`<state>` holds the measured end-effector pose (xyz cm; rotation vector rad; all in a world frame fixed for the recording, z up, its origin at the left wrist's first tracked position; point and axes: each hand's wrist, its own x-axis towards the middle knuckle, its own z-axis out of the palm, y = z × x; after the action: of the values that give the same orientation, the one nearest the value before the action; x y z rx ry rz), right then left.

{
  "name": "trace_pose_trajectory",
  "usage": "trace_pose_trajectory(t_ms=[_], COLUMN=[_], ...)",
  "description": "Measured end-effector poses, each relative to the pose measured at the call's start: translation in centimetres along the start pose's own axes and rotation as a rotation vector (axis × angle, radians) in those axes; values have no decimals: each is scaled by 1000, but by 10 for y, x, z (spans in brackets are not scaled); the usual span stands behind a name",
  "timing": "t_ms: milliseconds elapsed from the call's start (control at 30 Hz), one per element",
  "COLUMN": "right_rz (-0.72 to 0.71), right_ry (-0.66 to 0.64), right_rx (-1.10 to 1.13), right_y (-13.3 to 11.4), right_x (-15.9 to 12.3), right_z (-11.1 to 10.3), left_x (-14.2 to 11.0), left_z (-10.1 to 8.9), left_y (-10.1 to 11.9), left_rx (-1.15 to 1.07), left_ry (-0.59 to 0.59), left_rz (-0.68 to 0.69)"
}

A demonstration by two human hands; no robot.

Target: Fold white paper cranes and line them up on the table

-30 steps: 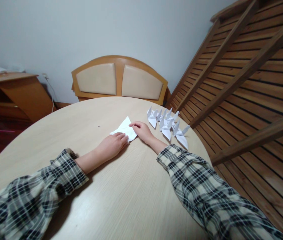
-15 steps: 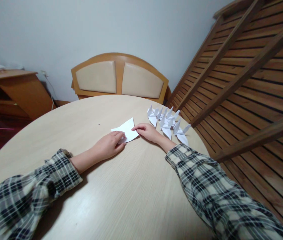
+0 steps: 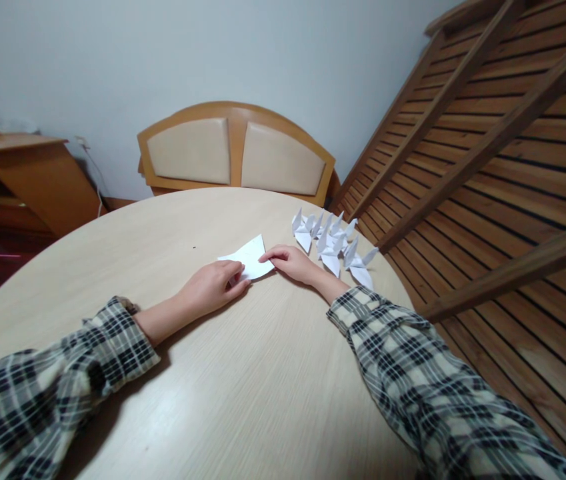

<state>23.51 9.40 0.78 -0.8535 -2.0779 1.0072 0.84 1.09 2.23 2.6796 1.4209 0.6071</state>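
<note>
Here, white paper [image 3: 253, 257], between left grip [image 3: 210, 287] and right grip [image 3: 294, 263], touching both

Left sleeve [image 3: 37, 400], eight o'clock: black, grey and cream plaid, heavily creased; left cuff [image 3: 135, 340] loose. Right sleeve [image 3: 413, 373], four o'clock: matching plaid; right cuff [image 3: 347, 309] rumpled.

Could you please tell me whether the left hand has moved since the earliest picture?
Yes, the left hand has shifted a little to the left, judged against the small dark speck on the table.
</note>
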Motion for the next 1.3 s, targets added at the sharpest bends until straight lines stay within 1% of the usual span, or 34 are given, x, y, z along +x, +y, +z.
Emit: trace_pose_trajectory(t_ms=[100, 200, 267, 400, 533, 733, 867, 1000, 1133, 1300], right_rz=[-6, 28, 40, 15, 9, -127, -117, -121, -133, -141], right_ry=[-45, -81, -91, -98, -90, 15, 44, 13, -10, 2], right_rx=[30, 90, 114, 125, 48, -206, -235, -239, -262, -288], right_y=[3, 5, 6, 4, 1, 2, 4, 5, 4, 4], right_x=[1, 1, 1, 1, 1, -1, -3, -3, -1, 0], right_z=[-2, -3, -2, -1, -2, -2, -1, -1, -3, -2], left_x=[0, 1, 1, 2, 1, 0, 0, 0, 0, -1], left_z=[0, 2, 2, 3, 3, 5, 4, -1, -3, -3], left_y=[1, 0, -1, -2, -3, -4, -4, -2, 0, 0], left_rx=[-8, -7, -7, 4, 20, 77, 90, 103, 117, 114], left_ry=[7, -1, -6, -10, -8, -11, -15, -50, -66, -79], left_rz=[20, 28, 38, 67, 90, 151, 202, 257, 280, 301])
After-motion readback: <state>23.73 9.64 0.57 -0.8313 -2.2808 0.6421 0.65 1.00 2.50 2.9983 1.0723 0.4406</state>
